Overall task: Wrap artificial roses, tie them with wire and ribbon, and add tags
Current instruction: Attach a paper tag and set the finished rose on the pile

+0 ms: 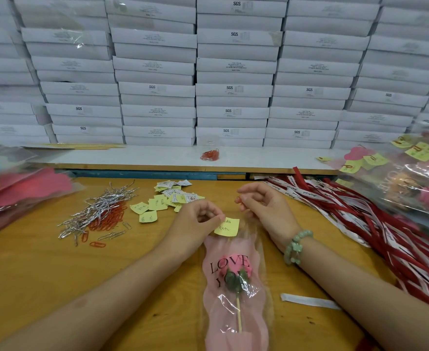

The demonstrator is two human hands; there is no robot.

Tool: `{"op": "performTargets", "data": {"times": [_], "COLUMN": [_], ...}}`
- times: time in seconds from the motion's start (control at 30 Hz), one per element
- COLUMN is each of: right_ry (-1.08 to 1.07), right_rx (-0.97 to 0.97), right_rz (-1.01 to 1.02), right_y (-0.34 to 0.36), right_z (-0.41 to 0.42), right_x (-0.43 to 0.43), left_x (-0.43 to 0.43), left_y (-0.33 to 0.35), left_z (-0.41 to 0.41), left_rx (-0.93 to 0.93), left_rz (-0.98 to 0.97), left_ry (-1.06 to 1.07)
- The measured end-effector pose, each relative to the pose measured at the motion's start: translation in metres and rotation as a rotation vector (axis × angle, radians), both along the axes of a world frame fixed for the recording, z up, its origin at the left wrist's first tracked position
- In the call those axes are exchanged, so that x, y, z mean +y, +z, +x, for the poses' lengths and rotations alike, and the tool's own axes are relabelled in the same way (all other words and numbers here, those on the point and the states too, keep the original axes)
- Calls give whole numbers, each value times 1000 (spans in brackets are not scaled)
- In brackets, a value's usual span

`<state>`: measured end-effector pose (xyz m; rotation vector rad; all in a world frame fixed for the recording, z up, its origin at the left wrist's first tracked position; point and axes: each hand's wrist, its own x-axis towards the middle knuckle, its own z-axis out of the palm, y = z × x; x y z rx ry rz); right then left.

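both hands are curled over the far end of the wrapped rose. my left hand pinches the left edge of a yellow tag, which lies on the open end of the pink wrap. my right hand pinches what looks like a small red paper clip just above the tag. the rose lies inside the wrap on the wooden table, between my forearms, stem toward me. further left lie loose tags and silver wire ties; to the right, red and white ribbons.
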<state>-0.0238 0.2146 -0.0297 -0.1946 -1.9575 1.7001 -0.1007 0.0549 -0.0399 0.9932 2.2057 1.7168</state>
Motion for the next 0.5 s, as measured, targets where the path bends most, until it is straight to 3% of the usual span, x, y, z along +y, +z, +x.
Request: {"op": "performTargets", "data": {"times": [0.5], "right_ry": [130], "right_rx": [-73], "right_rz": [28], "right_y": [-1], "right_z": [2], "right_x": [-2], "left_x": [0], "left_y": [1], "left_z": [1], "left_rx": [-8], "left_rz": [17], "left_ry": [-26]}}
